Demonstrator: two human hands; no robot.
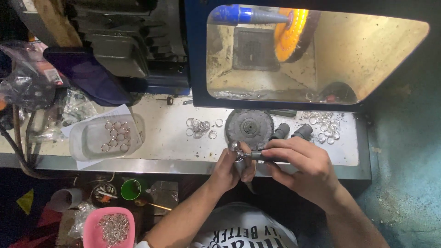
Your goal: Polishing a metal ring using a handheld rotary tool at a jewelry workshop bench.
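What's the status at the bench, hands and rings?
Left hand pinching a small ring. Right hand gripping a dark tool against it. Loose rings and dark buffing wheel just beyond.

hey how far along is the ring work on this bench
Looks done: rings laid out in the clear tray. In hand: the left hand pinches one ring while the right hand works it with a dark tool. Seemingly left: loose rings by the grey disc.
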